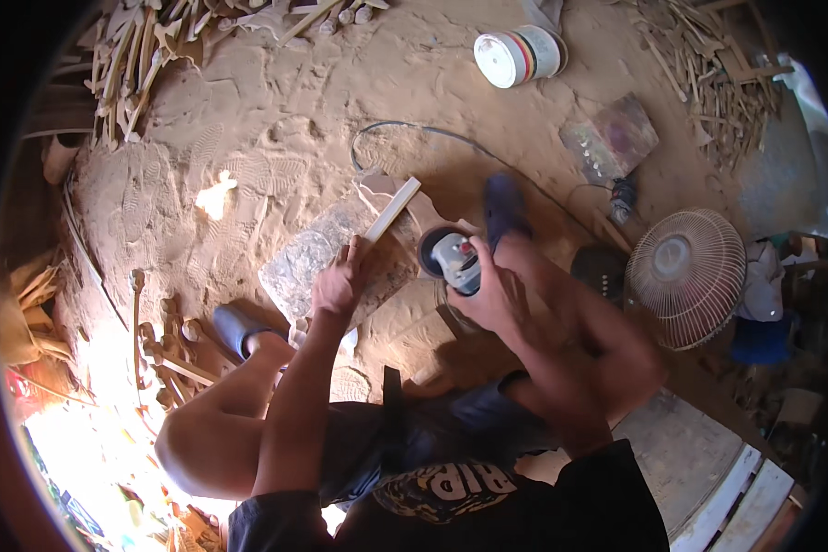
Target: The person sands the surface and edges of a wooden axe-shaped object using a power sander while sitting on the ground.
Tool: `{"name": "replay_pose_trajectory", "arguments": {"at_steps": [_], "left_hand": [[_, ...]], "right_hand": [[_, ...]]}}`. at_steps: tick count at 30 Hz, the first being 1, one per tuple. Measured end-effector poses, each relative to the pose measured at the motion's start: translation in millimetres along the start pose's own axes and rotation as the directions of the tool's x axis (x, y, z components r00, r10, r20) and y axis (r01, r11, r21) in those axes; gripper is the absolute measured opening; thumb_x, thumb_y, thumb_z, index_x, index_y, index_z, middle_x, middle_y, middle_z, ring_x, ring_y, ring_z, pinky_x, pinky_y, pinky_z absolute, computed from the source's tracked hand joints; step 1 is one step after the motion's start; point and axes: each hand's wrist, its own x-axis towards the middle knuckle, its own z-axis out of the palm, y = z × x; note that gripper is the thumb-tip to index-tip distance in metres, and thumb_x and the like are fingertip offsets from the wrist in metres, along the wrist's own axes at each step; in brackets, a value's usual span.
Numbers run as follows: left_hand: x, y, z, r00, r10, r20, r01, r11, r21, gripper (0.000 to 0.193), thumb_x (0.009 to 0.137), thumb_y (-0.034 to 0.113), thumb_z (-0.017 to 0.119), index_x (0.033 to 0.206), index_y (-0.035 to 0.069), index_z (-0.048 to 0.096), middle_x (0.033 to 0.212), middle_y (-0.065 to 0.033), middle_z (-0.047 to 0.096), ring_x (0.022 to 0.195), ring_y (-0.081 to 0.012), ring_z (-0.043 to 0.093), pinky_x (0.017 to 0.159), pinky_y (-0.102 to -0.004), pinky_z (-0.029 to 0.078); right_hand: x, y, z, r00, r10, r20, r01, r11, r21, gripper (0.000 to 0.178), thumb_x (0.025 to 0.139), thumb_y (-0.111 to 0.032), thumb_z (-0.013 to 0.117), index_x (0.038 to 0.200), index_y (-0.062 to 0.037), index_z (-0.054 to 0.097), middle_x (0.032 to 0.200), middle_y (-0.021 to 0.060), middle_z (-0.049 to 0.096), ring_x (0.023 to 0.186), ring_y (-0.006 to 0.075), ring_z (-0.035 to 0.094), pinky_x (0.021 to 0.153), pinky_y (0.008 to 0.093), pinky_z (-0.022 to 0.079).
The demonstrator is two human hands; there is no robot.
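Observation:
My left hand grips the near end of a pale, straight, flat-sided strip; whether it is bone or wood I cannot tell. The strip slants away to the right above a worn grey block on the sand. In my right hand is an angle grinder, its fingers wrapped round the body. The grinder's dark round disc faces the strip, with a gap between them. Part of the grinder is hidden by my fingers.
A dark cable loops over the sand. A fan with a wire guard stands right, a white bucket lies far off, and a stained board is nearer. Piles of long bone-like pieces lie far left, far right and by my left foot.

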Motion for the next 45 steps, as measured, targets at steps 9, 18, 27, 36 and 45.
{"name": "replay_pose_trajectory", "arguments": {"at_steps": [9,18,27,36,45], "left_hand": [[4,8,-1,1.000,-0.015,0.018,0.014,1.000,0.017,0.056,0.108,0.039,0.057,0.156,0.010,0.050,0.135,-0.0186,0.068,0.094,-0.0433,0.075,0.077,-0.0541,0.061],[-3,-8,10,0.998,0.024,-0.058,-0.025,1.000,-0.008,0.055,0.108,0.040,0.058,0.153,0.009,0.053,0.130,-0.0196,0.070,0.090,-0.0430,0.075,0.074,-0.0546,0.061],[0,-14,6,0.995,0.064,-0.081,-0.065,0.998,-0.017,0.056,0.107,0.039,0.058,0.154,0.007,0.053,0.128,-0.0223,0.071,0.092,-0.0455,0.075,0.075,-0.0558,0.061],[-1,-3,-3,0.999,0.016,-0.035,-0.019,0.997,-0.079,0.056,0.106,0.036,0.062,0.153,0.008,0.054,0.132,-0.0279,0.069,0.098,-0.0483,0.073,0.079,-0.0565,0.061],[1,9,-3,0.999,0.012,-0.048,-0.012,1.000,0.002,0.054,0.107,0.036,0.061,0.152,0.007,0.054,0.130,-0.0247,0.071,0.095,-0.0473,0.074,0.076,-0.0563,0.061]], "right_hand": [[32,9,-6,0.971,0.194,-0.139,-0.191,0.981,0.038,0.091,0.082,-0.036,0.083,0.158,-0.0124,0.038,0.110,0.0300,0.075,0.099,0.0517,0.073,0.085,0.0592,0.058],[28,-7,-2,0.983,0.181,-0.034,-0.181,0.983,-0.008,0.091,0.082,-0.034,0.083,0.158,-0.0118,0.039,0.102,0.0311,0.076,0.095,0.0514,0.074,0.084,0.0595,0.058],[3,-14,-9,0.992,0.097,0.080,-0.103,0.992,0.073,0.090,0.084,-0.036,0.080,0.159,-0.0104,0.038,0.108,0.0312,0.075,0.099,0.0512,0.073,0.088,0.0592,0.057],[21,34,-7,0.959,0.245,-0.141,-0.226,0.965,0.135,0.090,0.083,-0.034,0.082,0.159,-0.0099,0.039,0.109,0.0309,0.075,0.102,0.0490,0.074,0.091,0.0570,0.058],[20,22,-28,0.966,0.256,0.037,-0.259,0.961,0.094,0.093,0.082,-0.038,0.079,0.161,-0.0097,0.037,0.114,0.0329,0.073,0.104,0.0506,0.073,0.094,0.0551,0.058]]}}
